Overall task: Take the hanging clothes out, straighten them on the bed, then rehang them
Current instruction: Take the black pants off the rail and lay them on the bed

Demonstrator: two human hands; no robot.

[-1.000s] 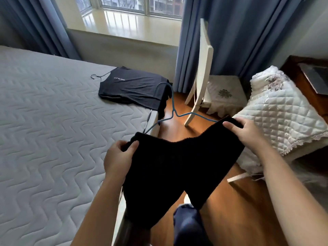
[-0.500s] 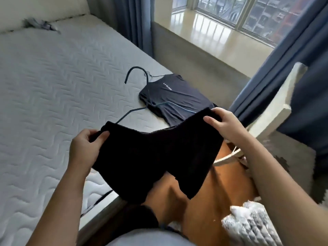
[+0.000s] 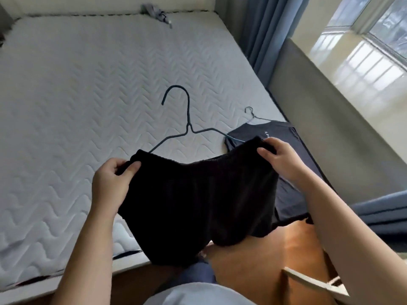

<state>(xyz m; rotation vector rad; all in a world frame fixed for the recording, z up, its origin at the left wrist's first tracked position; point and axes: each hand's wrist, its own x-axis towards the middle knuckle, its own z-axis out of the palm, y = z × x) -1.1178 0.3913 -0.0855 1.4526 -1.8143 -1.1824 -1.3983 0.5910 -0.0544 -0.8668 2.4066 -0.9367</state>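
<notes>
A pair of black shorts [image 3: 198, 199] hangs on a dark blue wire hanger [image 3: 187, 119] whose hook points away from me over the bed [image 3: 77, 84]. My left hand [image 3: 112, 181] grips the left end of the waistband and my right hand [image 3: 282, 159] grips the right end, holding the shorts spread above the bed's near edge. A dark T-shirt [image 3: 284, 137] on a thin wire hanger [image 3: 251, 113] lies flat at the bed's right edge, partly hidden behind the shorts and my right arm.
A grey crumpled cloth [image 3: 156, 14] lies at the far end of the mattress. Blue curtains [image 3: 259, 29] and a window sill [image 3: 352, 69] stand to the right. Wooden floor [image 3: 264, 260] shows below, with a white chair part [image 3: 315, 285] at lower right.
My view has swung left from the chairs toward the bed. Both hands have carried the shorts and hanger over the mattress edge, and the hanger's hook now stands over the bed.
</notes>
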